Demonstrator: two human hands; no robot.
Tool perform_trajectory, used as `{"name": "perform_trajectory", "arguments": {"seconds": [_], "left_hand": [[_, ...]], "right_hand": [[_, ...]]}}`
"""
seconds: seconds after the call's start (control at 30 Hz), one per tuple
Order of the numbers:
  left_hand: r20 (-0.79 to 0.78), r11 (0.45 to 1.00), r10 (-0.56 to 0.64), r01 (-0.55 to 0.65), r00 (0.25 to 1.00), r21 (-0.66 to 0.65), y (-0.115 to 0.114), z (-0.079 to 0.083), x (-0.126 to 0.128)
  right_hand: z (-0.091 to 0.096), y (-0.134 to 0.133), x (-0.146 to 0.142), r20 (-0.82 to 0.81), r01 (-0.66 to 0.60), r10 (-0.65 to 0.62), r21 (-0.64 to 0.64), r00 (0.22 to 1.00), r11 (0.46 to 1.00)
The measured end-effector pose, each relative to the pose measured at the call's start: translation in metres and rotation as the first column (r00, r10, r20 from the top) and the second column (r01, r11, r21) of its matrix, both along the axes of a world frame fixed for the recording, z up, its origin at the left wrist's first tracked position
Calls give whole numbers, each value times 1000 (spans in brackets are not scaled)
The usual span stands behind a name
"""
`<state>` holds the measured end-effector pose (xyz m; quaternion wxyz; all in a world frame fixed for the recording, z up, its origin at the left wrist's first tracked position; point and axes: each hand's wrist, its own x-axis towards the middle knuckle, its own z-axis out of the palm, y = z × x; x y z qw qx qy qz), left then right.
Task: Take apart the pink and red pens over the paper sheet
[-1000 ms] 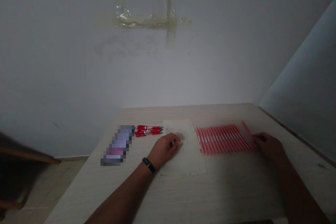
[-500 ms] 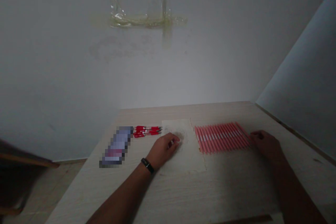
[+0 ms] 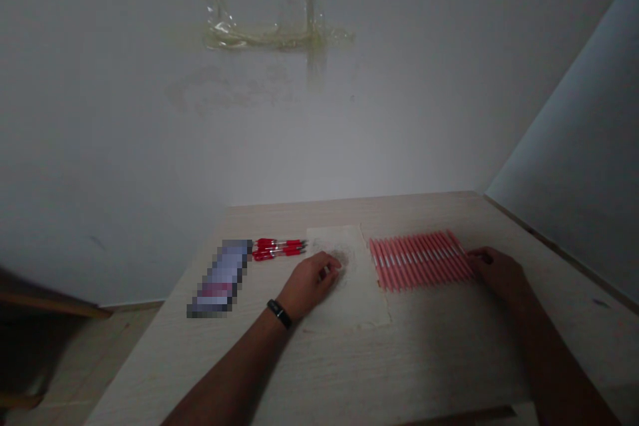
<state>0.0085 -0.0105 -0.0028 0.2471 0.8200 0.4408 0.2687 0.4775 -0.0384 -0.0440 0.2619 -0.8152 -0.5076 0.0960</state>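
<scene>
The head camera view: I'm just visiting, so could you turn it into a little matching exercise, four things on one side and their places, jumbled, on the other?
Things:
1. left hand
2. right hand
3. red pens
4. black wristband

Places:
A. around the left wrist
B. at the right end of the row of pink sticks
C. over the pale sheet
D. just right of the pixelated rectangle

Right pairs: 1-C, 2-B, 3-D, 4-A
</scene>
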Motion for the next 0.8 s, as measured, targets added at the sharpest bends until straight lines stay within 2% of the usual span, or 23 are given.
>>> {"name": "perform_trajectory", "arguments": {"seconds": [0.3,0.6,0.8], "left_hand": [[9,1000,3,-3,1000,-11,0,1,1],[16,1000,-5,6,1000,-12,0,3,0],[5,1000,3,-3,1000,-21,0,2,0]], "right_hand": [[-1,1,0,15,-26,26,1,1000,1000],[-9,2,10,82,20,-20,9,996,1000],[-7,0,9,93,12,-13,8,996,1000]]}}
